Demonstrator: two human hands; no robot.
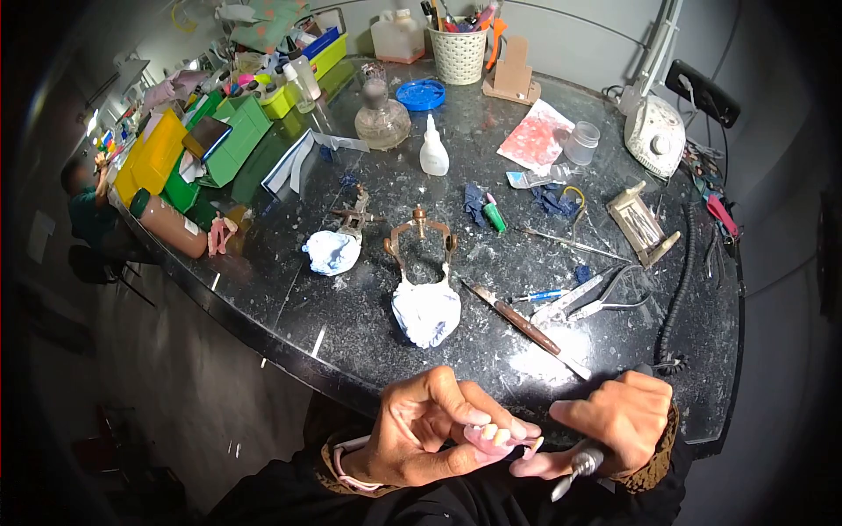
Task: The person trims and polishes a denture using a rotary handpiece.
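Black, white-flecked benchtop (355, 320) | our left hand (408, 440) pinches pink, cream-toothed denture (491, 443) | our right hand (624, 416) curls round silver metal handpiece (588, 458) | we judge steady bracing, light contact best

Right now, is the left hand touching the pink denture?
Touching. The head view shows the left hand gripping the pink denture, with no gap between skin and pink base.
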